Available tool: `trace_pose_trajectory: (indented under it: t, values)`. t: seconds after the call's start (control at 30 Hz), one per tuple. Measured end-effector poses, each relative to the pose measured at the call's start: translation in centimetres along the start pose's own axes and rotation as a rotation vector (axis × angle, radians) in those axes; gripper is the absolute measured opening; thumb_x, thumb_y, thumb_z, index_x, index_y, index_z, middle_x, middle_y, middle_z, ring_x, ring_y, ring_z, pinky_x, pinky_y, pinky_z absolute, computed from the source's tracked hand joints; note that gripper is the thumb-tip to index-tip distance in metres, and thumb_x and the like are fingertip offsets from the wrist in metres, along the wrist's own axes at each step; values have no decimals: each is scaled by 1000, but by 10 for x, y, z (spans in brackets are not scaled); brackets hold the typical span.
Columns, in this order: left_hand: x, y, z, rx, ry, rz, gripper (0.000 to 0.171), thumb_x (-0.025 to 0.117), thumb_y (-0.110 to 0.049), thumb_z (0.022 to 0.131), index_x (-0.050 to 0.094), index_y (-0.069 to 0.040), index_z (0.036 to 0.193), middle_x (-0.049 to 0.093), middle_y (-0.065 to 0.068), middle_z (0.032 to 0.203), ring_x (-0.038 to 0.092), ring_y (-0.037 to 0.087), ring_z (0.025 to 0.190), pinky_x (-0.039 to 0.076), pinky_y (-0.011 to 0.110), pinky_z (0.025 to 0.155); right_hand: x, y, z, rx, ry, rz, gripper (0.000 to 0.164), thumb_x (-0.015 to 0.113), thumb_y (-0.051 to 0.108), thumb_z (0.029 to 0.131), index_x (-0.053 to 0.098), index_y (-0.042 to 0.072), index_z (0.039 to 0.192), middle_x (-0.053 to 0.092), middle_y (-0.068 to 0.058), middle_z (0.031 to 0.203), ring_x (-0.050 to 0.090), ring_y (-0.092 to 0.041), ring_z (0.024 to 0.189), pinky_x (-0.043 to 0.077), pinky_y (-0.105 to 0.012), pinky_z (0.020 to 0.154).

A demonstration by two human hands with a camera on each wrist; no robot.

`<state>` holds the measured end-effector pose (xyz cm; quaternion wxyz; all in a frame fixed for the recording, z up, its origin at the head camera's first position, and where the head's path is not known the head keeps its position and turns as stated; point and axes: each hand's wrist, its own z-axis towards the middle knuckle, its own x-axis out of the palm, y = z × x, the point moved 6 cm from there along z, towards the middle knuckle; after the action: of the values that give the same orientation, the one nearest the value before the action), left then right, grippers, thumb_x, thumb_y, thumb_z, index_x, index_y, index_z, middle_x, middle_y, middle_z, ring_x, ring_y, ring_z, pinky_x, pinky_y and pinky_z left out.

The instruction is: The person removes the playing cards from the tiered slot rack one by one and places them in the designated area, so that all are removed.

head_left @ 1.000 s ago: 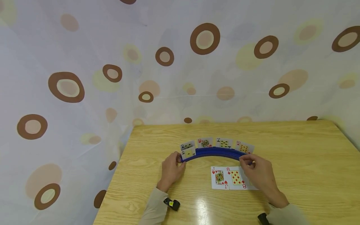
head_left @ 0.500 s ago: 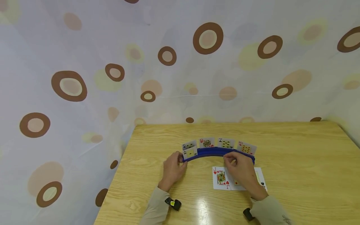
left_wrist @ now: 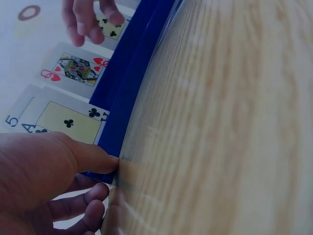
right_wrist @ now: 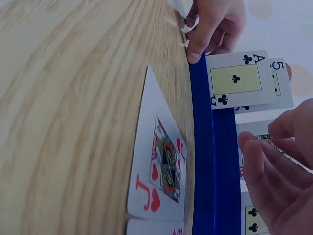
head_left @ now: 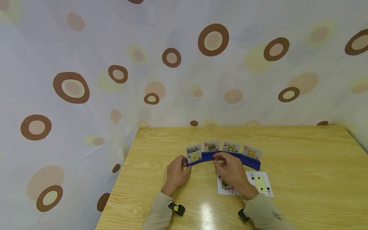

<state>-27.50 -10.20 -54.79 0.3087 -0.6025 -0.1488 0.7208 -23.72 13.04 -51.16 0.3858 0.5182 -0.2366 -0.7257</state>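
My left hand (head_left: 174, 174) grips the left end of a curved blue card holder (head_left: 250, 162), thumb on its front edge and fingers at its end. Beside that hand an ace of clubs (right_wrist: 236, 79) stands in the front slot, overlapping a black five (right_wrist: 277, 73). Behind stand a queen of hearts (left_wrist: 76, 70), a seven of clubs (head_left: 231, 147) and a ten of diamonds (head_left: 251, 152). Over the holder's middle hovers my right hand (head_left: 232, 171), fingers loosely bent, thumb near the index finger, nothing seen between them.
In front of the holder, a jack of hearts (right_wrist: 166, 166) and a two of spades (head_left: 260, 183) lie face up on the wooden table (head_left: 310, 166). My right hand hides the card between them. A dotted curtain (head_left: 184, 73) hangs behind the table.
My right hand has moved left along the holder from its right end to its middle, uncovering the two of spades and covering the eight of diamonds. The left hand keeps its grip.
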Motion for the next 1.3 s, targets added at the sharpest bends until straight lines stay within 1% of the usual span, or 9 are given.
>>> trace_pose_trajectory:
  t: [0.13,0.23,0.4,0.57,0.63,0.8,1.0,1.13,1.3]
  values:
    - [1,0,-1,-5,6,-2,18,82,-17,94,69,-10,106,70,2,91,53,11,77,36,32,76,4,4,3,-44,-20,-7,24,77,4,99,77,4,124,82,-14,113,80,-20,82,60,-25,67]
    - [1,0,-1,-17,10,-3,18,82,-17,94,69,-11,105,70,2,91,54,12,78,35,32,76,5,7,6,-65,-40,-24,24,77,4,99,76,3,124,81,-14,115,79,-21,83,61,-26,69]
    - [0,0,-1,-15,6,-2,18,82,-17,94,70,-10,106,70,3,92,54,12,78,35,32,76,8,10,11,-44,-52,-21,23,78,5,100,76,4,123,81,-12,113,77,-20,81,58,-25,65]
    - [2,3,-1,-12,3,-9,19,82,-17,94,70,-10,106,70,3,92,53,12,78,35,31,76,15,14,14,-26,-51,-37,26,78,9,101,76,5,127,80,-11,113,76,-18,80,60,-29,69]
    - [2,2,-2,1,-3,-6,19,82,-16,94,70,-10,106,70,3,91,54,11,77,36,31,75,17,15,15,-22,-62,-44,26,78,9,101,76,6,127,81,-10,113,76,-17,79,60,-30,69]
    - [2,0,-2,18,-8,11,19,83,-16,93,70,-10,105,70,3,90,53,10,76,37,30,74,19,16,19,-33,-104,-70,22,77,11,102,77,7,123,82,-9,110,76,-15,78,60,-31,68]
    - [1,-1,0,16,-8,24,17,81,-17,94,70,-11,105,70,2,90,52,9,74,38,29,72,20,18,22,-55,-141,-84,20,78,10,101,78,9,121,82,-7,105,74,-15,76,60,-33,67]
    - [0,-2,0,16,-8,19,17,82,-17,94,70,-11,105,70,2,90,51,9,73,38,29,72,24,18,23,-47,-139,-71,22,79,9,100,78,9,121,83,-8,107,74,-15,76,59,-32,67]
    - [0,-1,0,15,-10,22,18,83,-17,93,70,-11,105,70,2,89,50,8,73,38,29,71,29,21,26,-14,-107,-56,20,78,12,101,78,10,121,82,-7,108,73,-13,76,59,-31,68]
